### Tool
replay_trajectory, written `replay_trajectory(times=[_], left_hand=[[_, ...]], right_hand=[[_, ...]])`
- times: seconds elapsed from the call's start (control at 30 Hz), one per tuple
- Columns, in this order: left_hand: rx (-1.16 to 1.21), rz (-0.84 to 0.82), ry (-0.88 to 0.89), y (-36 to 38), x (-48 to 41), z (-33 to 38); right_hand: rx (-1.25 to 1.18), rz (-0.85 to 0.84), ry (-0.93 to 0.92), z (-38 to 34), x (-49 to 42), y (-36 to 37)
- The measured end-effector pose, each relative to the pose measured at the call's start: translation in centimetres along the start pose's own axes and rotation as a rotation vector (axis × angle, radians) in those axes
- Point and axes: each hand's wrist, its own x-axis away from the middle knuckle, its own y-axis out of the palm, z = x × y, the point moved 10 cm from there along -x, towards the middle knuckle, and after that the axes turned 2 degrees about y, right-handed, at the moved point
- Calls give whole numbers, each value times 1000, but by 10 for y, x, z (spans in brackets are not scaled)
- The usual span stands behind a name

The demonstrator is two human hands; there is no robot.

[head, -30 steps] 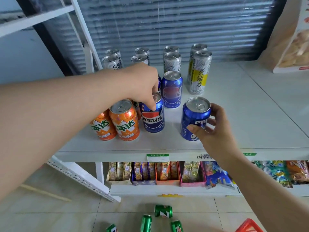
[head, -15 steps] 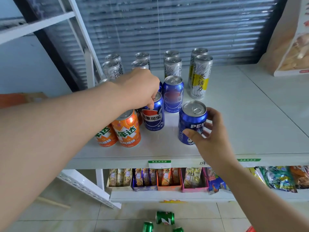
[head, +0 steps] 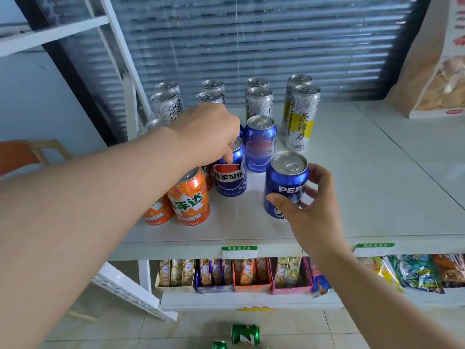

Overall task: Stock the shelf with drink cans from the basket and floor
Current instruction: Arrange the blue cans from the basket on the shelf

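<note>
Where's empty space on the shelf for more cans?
The shelf is bare on the right, from the yellow can and the front blue can in the right hand across to the snack bag. The strip before the orange cans is free. Cans crowd the left, round the middle blue can under the left hand.

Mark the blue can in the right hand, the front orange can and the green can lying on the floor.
blue can (head: 283,179): head view, upper side wall, below the lid.
front orange can (head: 189,201): head view, printed label.
green can (head: 245,334): head view, side wall.
</note>
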Motion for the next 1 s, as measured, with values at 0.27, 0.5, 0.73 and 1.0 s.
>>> replay_trajectory(times=[0.27,0.5,0.73,1.0], left_hand=[[-74,22,46,1,-1,1],[-105,39,74,0,-3,2],[-95,34,103,0,-3,4],[-86,47,105,2,-7,1]], right_hand=[[207,-93,69,15,11,2],[380,-2,0,3,1,6],[270,-161,15,-2,-4,12],[349,-361,26,4,-2,9]])
